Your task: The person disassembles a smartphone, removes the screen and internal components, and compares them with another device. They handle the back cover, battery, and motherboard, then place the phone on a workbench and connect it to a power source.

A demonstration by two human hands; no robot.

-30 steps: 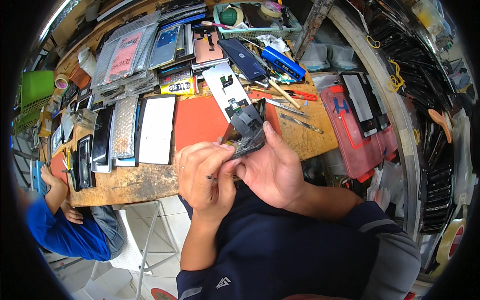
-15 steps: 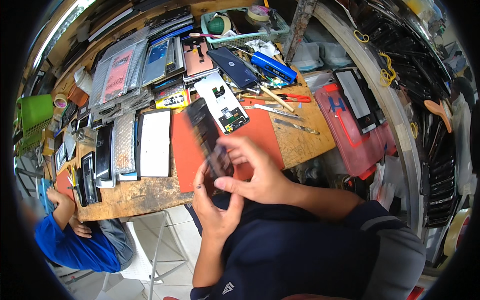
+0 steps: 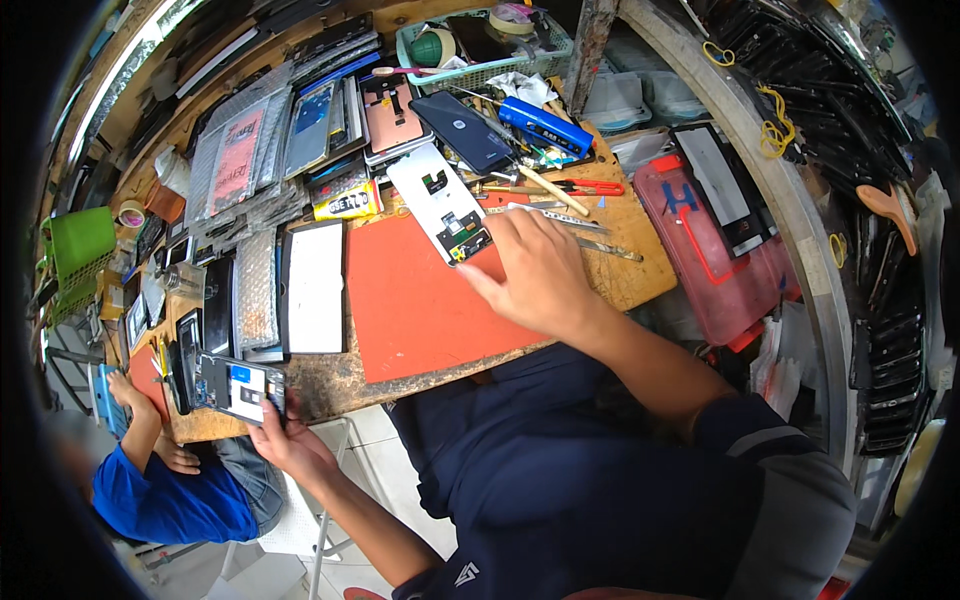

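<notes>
An opened phone point(image 3: 225, 385) with exposed internals is in my left hand point(image 3: 290, 440), its thumb on the near end, low at the left by the bench edge. My right hand point(image 3: 535, 270) reaches over the orange-red mat point(image 3: 420, 330), fingers curved and thumb spread apart, at the lower end of a white phone panel point(image 3: 425, 190) with small dark and green parts on it. Whether its fingertips touch the panel is hard to tell. Slim metal tools point(image 3: 610, 250) and a wooden-handled tool point(image 3: 550, 190) lie just beyond that hand.
Stacks of bubble-wrapped panels point(image 3: 250, 160), a white rectangular panel point(image 3: 312, 300), a blue cylindrical tool point(image 3: 545, 127) and a basket point(image 3: 420, 65) crowd the bench. A red case point(image 3: 700, 290) and slanting post point(image 3: 810, 300) stand right. A person in blue point(image 3: 170, 505) sits at the left edge.
The dark phone that both hands held has gone down-left with my left hand, now showing its internals. My right hand has let go of it and moved up over the white panel.
</notes>
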